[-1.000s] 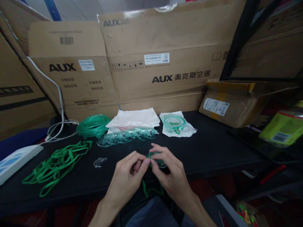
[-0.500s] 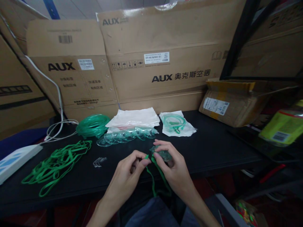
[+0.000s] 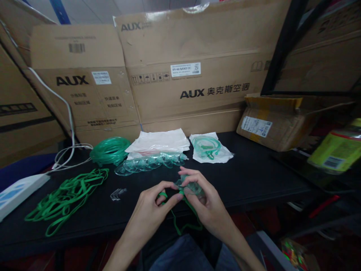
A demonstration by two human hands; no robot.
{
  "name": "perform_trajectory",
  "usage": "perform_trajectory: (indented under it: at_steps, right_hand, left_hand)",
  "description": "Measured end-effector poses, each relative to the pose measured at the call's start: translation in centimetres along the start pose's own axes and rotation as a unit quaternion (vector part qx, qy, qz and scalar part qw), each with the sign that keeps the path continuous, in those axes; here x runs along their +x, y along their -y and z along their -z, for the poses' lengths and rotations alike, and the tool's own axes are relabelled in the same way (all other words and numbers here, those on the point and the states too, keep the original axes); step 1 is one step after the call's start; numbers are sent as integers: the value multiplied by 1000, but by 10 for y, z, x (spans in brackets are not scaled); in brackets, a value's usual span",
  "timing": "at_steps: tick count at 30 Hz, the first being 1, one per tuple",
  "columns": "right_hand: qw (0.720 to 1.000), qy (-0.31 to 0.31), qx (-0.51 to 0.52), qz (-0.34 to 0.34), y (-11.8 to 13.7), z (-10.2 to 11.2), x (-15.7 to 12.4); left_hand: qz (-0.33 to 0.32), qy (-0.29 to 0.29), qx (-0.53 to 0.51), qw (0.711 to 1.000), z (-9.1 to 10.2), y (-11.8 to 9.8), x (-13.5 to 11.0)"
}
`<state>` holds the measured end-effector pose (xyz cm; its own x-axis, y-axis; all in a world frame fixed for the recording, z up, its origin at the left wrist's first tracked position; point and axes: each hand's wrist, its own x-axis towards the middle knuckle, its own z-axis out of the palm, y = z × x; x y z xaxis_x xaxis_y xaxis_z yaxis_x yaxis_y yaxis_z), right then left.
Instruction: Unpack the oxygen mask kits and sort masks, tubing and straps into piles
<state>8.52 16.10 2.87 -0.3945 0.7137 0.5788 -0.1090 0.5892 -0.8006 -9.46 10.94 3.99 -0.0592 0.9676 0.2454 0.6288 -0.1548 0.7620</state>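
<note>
Dim, even light leaves the table point(image 3: 248, 180) nearly black. Tape point(image 3: 197, 8) glares at twelve o'clock, while shadow pools at five. The bottle point(image 3: 335, 152) at three looks soft and stretched by wide-angle distortion.

Tabletop point(image 3: 254, 177), black | cartons point(image 3: 158, 49), brown, printed AUX, upright along its back edge | frame point(image 3: 279, 51), black, right | post point(image 3: 60, 11), blue, upper left | pale panelled surface point(image 3: 101, 8), wall or ceiling unclear, top | floor point(image 3: 266, 223), reddish, below | light, dim
</note>
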Motion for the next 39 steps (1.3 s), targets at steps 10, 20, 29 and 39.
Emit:
perform_trajectory:
  at_steps: [10, 20, 29, 39]
  right_hand:
    - [999, 18, -25, -28, 1, 1, 2]
    - [997, -6, -72, -30, -3, -5, 3]
    - [997, 23, -65, -16, 1, -7, 3]
    - [997, 33, 19, -61, -4, -6, 2]
  left_hand:
    - [-41, -34, 41, 998, -2, 0, -1]
    - [17, 23, -9, 1000, 2, -6, -1]
    - [-9, 51, -17, 998, 3, -8, -1]
    - [-10, -29, -34, 999, 4, 2, 1]
